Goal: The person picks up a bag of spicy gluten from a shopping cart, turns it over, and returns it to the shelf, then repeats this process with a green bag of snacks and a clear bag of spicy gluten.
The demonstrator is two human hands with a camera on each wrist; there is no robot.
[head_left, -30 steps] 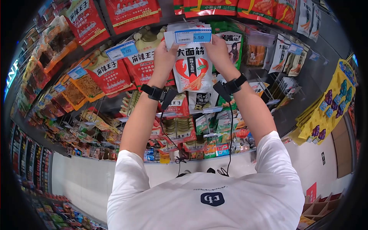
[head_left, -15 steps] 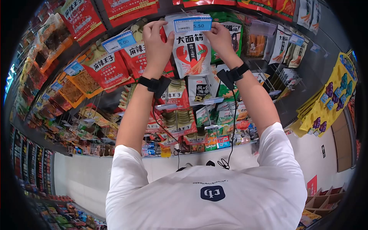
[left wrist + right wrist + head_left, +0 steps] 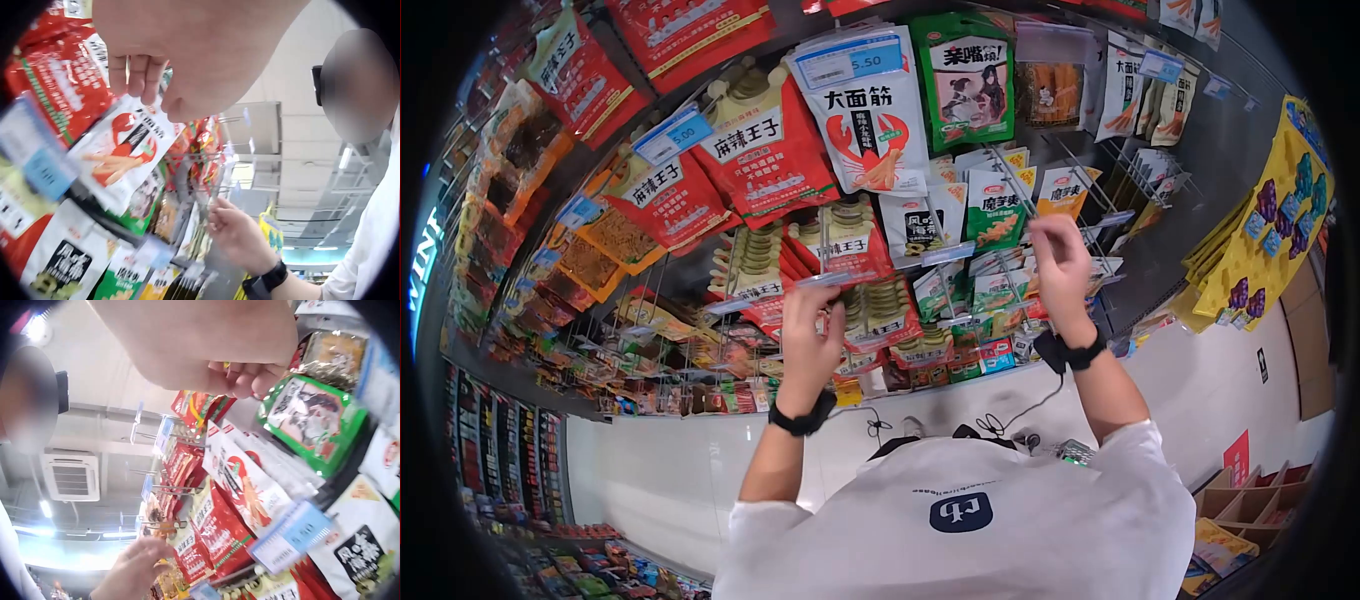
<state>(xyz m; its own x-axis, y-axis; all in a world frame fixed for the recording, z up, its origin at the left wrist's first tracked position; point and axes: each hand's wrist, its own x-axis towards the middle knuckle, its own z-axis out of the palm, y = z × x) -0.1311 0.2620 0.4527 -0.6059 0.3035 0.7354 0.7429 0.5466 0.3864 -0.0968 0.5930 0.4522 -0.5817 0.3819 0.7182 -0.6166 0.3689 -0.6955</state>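
My left hand [image 3: 810,330] is in front of the lower red snack bags [image 3: 840,240], fingers loosely bent and holding nothing. To the right, my right hand [image 3: 1062,270] hovers before the green snack bag [image 3: 995,208], also with nothing in it. A white snack bag with a red crayfish print [image 3: 870,130] hangs above and between the hands, behind a blue price tag [image 3: 858,62]. The left wrist view shows this white bag [image 3: 122,153] beyond the left hand's relaxed fingers [image 3: 137,72]. In the right wrist view, the right hand's fingers [image 3: 247,378] curl loosely.
Red bags [image 3: 765,150] hang to the left of the white bag, and a green bag [image 3: 967,85] to its right. Metal hooks [image 3: 1090,160] stick out at the right. A yellow hanging display [image 3: 1270,220] stands farther right, above the pale floor [image 3: 660,480].
Both hands have left the white crayfish bag and its price tag and come down and apart. The bag hangs in place. The head view has shifted, showing the shelf farther left and higher.
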